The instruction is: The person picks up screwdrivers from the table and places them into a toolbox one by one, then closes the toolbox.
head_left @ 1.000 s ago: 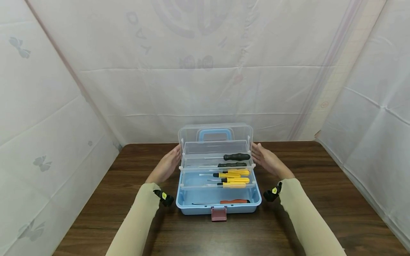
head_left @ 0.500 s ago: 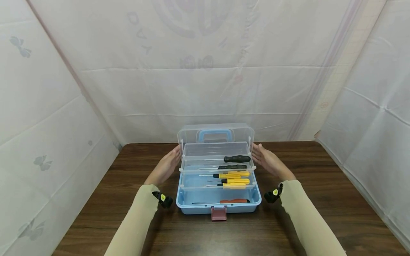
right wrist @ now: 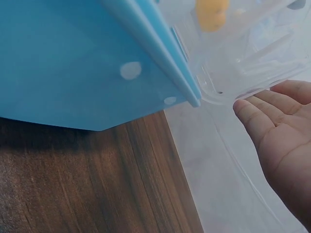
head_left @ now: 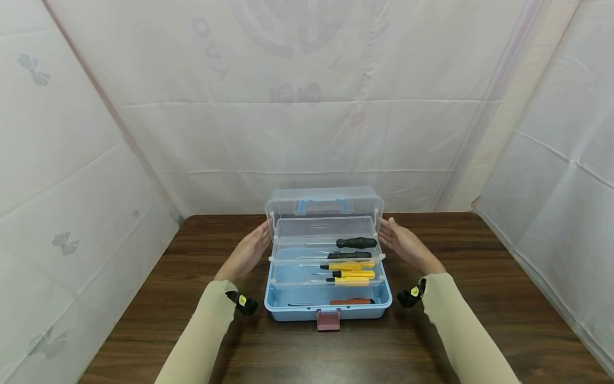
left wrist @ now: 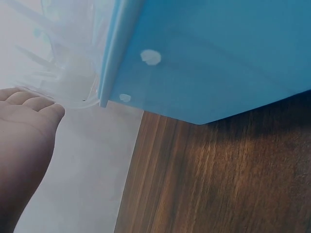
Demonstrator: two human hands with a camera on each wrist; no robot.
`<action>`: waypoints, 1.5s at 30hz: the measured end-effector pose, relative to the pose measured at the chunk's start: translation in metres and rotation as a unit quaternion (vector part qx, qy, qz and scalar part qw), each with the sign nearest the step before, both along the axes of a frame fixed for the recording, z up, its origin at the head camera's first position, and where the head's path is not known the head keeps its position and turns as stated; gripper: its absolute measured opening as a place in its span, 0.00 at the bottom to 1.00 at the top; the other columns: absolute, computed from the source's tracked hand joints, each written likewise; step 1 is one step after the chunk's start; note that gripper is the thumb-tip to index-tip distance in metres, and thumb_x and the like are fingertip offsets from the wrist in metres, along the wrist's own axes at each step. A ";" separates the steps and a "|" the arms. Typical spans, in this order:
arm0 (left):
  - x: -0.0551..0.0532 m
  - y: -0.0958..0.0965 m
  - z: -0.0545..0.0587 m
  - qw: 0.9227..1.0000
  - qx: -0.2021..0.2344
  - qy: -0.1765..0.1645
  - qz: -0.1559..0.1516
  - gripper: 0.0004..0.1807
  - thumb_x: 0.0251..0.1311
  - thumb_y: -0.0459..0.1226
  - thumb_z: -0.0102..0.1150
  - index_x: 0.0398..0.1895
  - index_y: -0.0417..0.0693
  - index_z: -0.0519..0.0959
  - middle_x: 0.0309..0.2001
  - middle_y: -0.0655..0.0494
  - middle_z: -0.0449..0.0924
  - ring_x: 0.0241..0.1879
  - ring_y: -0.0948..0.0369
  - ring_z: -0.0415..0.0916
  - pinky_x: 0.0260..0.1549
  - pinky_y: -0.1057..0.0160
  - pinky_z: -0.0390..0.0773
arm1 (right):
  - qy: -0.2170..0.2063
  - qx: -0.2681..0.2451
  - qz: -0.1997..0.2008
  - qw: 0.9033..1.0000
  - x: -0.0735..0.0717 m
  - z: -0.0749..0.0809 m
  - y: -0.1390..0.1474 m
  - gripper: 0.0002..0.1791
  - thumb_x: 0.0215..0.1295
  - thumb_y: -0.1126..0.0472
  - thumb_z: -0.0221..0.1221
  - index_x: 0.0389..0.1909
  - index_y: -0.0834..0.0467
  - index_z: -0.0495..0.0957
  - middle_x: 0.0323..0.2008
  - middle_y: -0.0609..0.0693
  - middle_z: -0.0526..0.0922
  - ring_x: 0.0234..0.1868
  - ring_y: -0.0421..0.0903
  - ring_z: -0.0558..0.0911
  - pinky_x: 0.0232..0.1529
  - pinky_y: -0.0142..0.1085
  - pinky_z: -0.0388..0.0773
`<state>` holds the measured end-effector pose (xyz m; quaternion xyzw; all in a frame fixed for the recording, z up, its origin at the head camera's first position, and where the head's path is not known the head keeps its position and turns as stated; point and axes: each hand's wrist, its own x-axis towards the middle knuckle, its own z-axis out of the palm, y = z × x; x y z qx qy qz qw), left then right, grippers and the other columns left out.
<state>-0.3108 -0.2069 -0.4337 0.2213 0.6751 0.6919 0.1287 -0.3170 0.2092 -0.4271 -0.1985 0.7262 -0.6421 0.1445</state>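
A light blue toolbox [head_left: 312, 315] stands with its clear lid [head_left: 326, 194] raised and its clear trays [head_left: 288, 257] stepped out below it. Black-handled screwdrivers [head_left: 356, 243] and several yellow-handled screwdrivers [head_left: 354, 274] lie in the trays. One orange-handled screwdriver [head_left: 352, 301] is down in the blue base. My left hand [head_left: 245, 255] is at the lid's left side, fingers straight. Mirroring it, my right hand [head_left: 405, 246] has extended fingers right at the lid's right side. In both wrist views the fingertips meet the clear plastic edge, past the blue wall [left wrist: 228, 58].
A dark wood table [head_left: 158, 309] carries the box. A reddish latch [head_left: 328, 321] hangs at the box's front, and a blue handle [head_left: 344, 206] is set in the lid. White sheeting [head_left: 307, 133] rises behind the table and along both sides.
The lid has tilted forward, its handle now seen more edge-on. The trays and their screwdrivers have come slightly lower and nearer. Both hands have stayed at the lid's sides, moving slightly.
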 end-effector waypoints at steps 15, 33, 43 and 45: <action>0.012 0.000 0.001 1.000 -0.009 -0.007 -0.009 0.34 0.76 0.53 0.24 0.77 0.48 0.38 0.78 0.59 0.35 0.77 0.58 0.31 0.74 0.51 0.32 | -0.003 0.006 0.003 1.000 0.009 0.000 0.001 0.45 0.73 0.35 0.26 0.74 0.67 0.35 0.76 0.62 0.38 0.76 0.59 0.41 0.74 0.53 0.42; 0.025 0.001 0.002 1.000 -0.002 -0.012 -0.002 0.36 0.76 0.53 0.24 0.77 0.42 0.35 0.78 0.50 0.31 0.77 0.55 0.29 0.74 0.51 0.32 | 0.001 0.009 0.003 1.000 0.019 -0.001 0.001 0.39 0.76 0.41 0.24 0.74 0.67 0.35 0.76 0.62 0.38 0.76 0.59 0.40 0.74 0.54 0.41; 0.032 0.000 0.002 1.000 -0.022 -0.018 -0.007 0.39 0.74 0.56 0.24 0.76 0.42 0.33 0.78 0.50 0.28 0.77 0.54 0.25 0.73 0.49 0.31 | -0.013 0.013 -0.003 1.000 0.025 -0.002 0.001 0.44 0.74 0.36 0.27 0.75 0.66 0.36 0.76 0.63 0.38 0.76 0.60 0.40 0.73 0.53 0.41; 0.034 0.000 0.001 0.999 -0.026 -0.017 -0.006 0.39 0.74 0.57 0.23 0.76 0.42 0.33 0.78 0.50 0.28 0.77 0.53 0.25 0.73 0.48 0.31 | -0.012 0.009 -0.002 1.000 0.027 -0.003 0.001 0.43 0.74 0.37 0.27 0.75 0.66 0.36 0.76 0.63 0.38 0.76 0.60 0.40 0.73 0.54 0.41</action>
